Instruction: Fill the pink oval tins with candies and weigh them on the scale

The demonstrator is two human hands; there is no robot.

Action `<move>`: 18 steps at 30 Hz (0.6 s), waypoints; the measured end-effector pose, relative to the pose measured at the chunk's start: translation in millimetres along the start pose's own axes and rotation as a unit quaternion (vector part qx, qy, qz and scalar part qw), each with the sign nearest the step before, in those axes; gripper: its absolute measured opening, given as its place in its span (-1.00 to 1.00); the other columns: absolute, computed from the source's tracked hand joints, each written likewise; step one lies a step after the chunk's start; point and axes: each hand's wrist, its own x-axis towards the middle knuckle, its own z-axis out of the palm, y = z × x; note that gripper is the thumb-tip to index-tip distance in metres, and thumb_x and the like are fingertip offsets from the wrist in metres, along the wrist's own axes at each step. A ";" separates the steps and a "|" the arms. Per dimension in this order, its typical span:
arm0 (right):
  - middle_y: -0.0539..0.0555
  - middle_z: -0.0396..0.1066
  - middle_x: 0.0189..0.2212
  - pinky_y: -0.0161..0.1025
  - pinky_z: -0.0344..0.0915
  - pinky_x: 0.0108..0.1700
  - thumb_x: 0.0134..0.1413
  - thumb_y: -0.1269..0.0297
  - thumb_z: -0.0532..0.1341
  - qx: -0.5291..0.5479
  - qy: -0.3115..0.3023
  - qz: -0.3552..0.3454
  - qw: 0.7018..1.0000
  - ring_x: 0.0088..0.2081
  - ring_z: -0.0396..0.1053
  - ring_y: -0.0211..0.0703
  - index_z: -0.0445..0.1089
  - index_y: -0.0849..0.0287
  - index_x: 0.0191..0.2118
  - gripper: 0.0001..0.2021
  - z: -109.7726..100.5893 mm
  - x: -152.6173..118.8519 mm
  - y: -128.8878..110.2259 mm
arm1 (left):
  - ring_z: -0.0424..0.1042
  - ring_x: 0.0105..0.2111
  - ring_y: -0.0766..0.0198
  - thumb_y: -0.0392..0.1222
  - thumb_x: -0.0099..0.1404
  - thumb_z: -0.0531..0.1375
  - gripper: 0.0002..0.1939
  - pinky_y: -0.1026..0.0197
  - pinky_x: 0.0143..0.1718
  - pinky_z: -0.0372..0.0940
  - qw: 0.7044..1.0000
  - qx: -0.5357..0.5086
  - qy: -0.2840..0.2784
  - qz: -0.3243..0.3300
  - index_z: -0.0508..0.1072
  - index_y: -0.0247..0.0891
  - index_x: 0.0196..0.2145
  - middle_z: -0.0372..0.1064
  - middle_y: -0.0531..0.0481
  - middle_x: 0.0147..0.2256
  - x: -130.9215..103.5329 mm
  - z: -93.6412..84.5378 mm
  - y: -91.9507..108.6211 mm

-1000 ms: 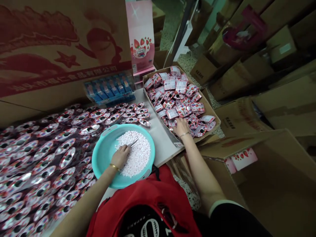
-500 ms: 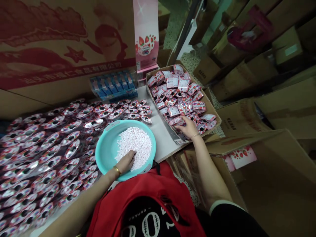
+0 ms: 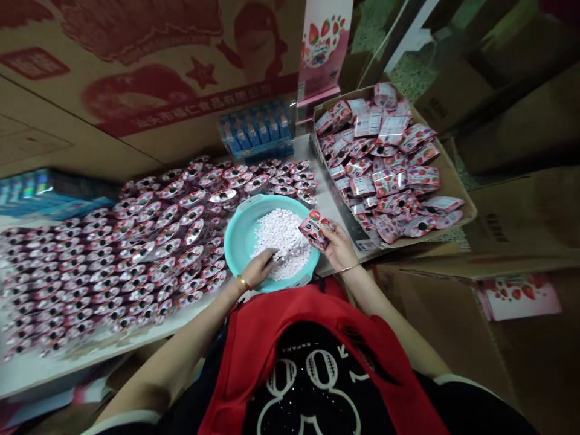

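In the head view, a turquoise plastic basin [image 3: 235, 241] holds a heap of small white candies [image 3: 283, 232]. My left hand [image 3: 259, 269] reaches over its near rim, fingers curled around some of the candies. Above the basin's right rim, my right hand [image 3: 339, 248] grips a small strawberry-printed packet [image 3: 313, 228] between thumb and fingers. To the right stands a shallow cardboard box [image 3: 462, 208], piled with more such strawberry-printed packets [image 3: 378, 175].
Rows of upright packets with dark round openings [image 3: 154, 260] cover the white table [image 3: 49, 377] left of the basin. Blue packs [image 3: 258, 130] stand behind. A large printed carton [image 3: 181, 66] walls the back. An opened carton [image 3: 444, 314] sits low at right.
My right hand has come from the cardboard box to the basin with a packet. My left hand has lifted slightly among the candies. The camera view has swung left.
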 end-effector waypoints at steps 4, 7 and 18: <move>0.02 0.54 -0.35 -0.24 0.48 -0.28 -0.20 0.37 0.40 0.068 0.045 0.022 0.996 -0.28 0.50 -0.16 0.38 0.18 -0.33 -0.75 4.4 11.9 21.9 | 0.33 -0.09 0.19 -0.16 0.35 0.00 -0.67 0.12 -0.01 0.25 0.999 0.022 0.027 0.029 0.22 -0.26 0.04 0.31 -0.15 -0.09 -20.2 -40.4 23.0; 0.01 0.54 -0.39 -0.24 0.48 -0.27 -0.18 0.40 0.38 0.093 0.067 0.039 0.993 -0.32 0.49 -0.18 0.39 0.19 -0.35 -0.79 13.0 17.0 36.9 | 0.34 -0.14 0.21 -0.18 0.35 -0.01 -0.68 0.14 -0.05 0.26 0.998 0.044 0.025 0.039 0.23 -0.26 0.04 0.32 -0.14 -0.14 -25.1 -64.7 47.8; -0.01 0.55 -0.38 -0.26 0.47 -0.33 -0.18 0.35 0.39 0.079 -0.001 0.094 0.992 -0.36 0.49 -0.19 0.44 0.16 -0.33 -0.79 20.3 14.0 59.0 | 0.42 -0.24 0.11 -0.39 0.19 0.03 -0.70 0.14 -0.22 0.29 0.949 0.274 -0.099 -0.116 0.31 -0.36 -0.10 0.39 -0.20 -0.25 17.2 -91.1 129.4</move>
